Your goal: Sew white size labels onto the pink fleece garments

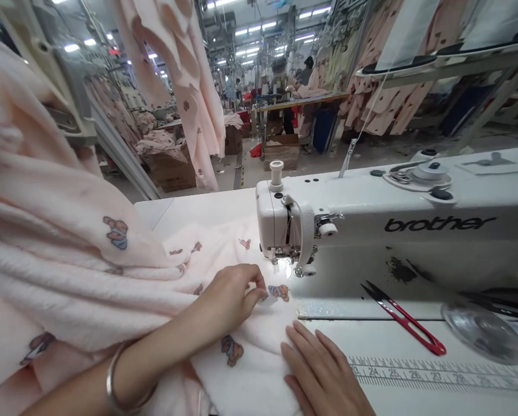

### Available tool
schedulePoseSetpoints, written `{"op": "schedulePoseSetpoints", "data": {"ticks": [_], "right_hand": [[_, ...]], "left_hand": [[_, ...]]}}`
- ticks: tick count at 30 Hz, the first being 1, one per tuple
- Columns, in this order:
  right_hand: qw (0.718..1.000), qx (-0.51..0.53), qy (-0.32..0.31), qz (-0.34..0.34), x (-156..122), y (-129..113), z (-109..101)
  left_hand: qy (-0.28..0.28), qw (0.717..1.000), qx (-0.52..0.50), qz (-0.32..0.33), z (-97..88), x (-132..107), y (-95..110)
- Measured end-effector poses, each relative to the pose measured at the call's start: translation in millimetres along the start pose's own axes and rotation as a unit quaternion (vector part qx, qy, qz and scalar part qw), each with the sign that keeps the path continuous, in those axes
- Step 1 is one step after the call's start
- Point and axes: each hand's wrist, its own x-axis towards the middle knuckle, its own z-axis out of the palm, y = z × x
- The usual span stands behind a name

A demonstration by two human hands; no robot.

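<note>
The pink fleece fabric in the frame's lower centre, pinched with a small label by my left hand and pressed flat by my open right hand, could slip crooked under the needle if I loosen.

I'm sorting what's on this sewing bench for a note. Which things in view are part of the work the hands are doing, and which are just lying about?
In use:
- pink fleece fabric, under both hands
- small label, pinched by the left hand
- right hand, flat on the fabric edge
- sewing machine, needle end just beyond the label

Lying about:
- red thread snips
- clear plastic disc
- printed ruler strip
</note>
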Motion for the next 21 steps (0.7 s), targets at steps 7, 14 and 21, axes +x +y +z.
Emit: {"op": "schedulePoseSetpoints", "data": {"ticks": [7, 14, 21], "right_hand": [[0.994, 0.097, 0.035, 0.039, 11.1, 4.0, -0.8], [0.968, 0.165, 0.019, 0.190, 33.1, 6.0, -1.5], [0.972, 0.084, 0.009, 0.218, 28.3, 4.4, 5.2]], "left_hand": [[0.010, 0.998, -0.045, 0.042, 36.2, 18.9, -33.4], [0.062, 0.992, -0.110, -0.027, 18.8, 12.6, -0.4], [0.005, 0.966, -0.203, -0.162, 47.4, 31.4, -18.1]]}}
